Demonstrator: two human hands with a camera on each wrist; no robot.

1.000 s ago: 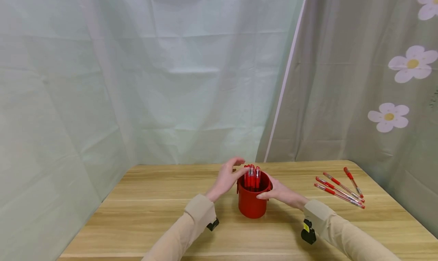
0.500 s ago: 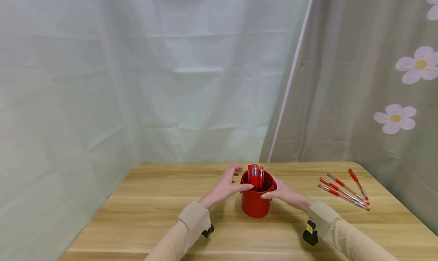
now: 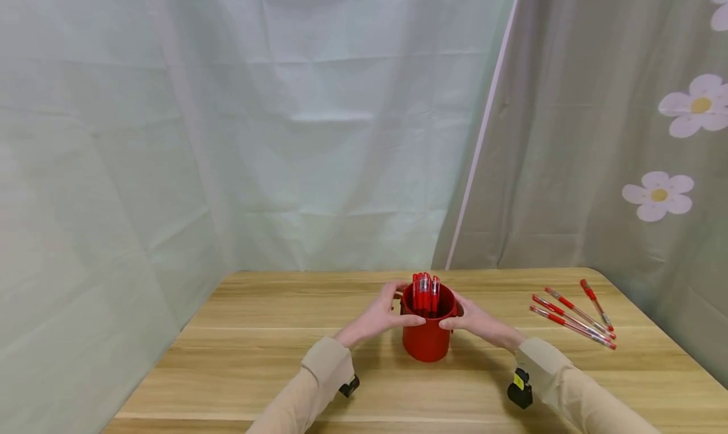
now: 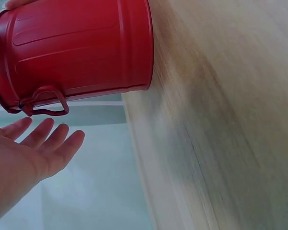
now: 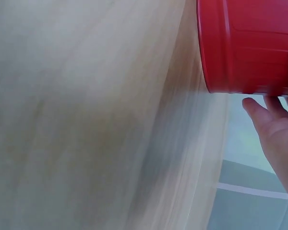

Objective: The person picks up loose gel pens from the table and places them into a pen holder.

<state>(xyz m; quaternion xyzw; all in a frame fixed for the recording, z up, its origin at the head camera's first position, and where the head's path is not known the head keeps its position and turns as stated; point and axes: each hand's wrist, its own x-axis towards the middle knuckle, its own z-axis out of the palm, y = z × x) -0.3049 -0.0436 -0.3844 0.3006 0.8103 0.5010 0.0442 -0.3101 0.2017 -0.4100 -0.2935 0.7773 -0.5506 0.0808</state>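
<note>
A small red metal bucket (image 3: 426, 343) stands upright on the table, with several red pens (image 3: 424, 294) upright inside it. My left hand (image 3: 380, 315) is at its left side, thumb by the front of the rim. In the left wrist view the fingers (image 4: 62, 146) are extended near the bucket's side handle (image 4: 49, 101), with a slight gap from the wall. My right hand (image 3: 479, 321) holds the bucket's right side, thumb at the front rim and fingers behind. The right wrist view shows those fingers (image 5: 261, 117) reaching past the wall, partly hidden by the bucket (image 5: 259, 48).
Several more red pens (image 3: 574, 317) lie loosely on the wooden table (image 3: 256, 352) to the right. A pale curtain (image 3: 341, 137) and a grey flowered curtain (image 3: 569, 137) hang behind the table.
My left hand has come down from beside the pen tops to the bucket's left rim. The right hand stays at the bucket's right side. The view has shifted slightly.
</note>
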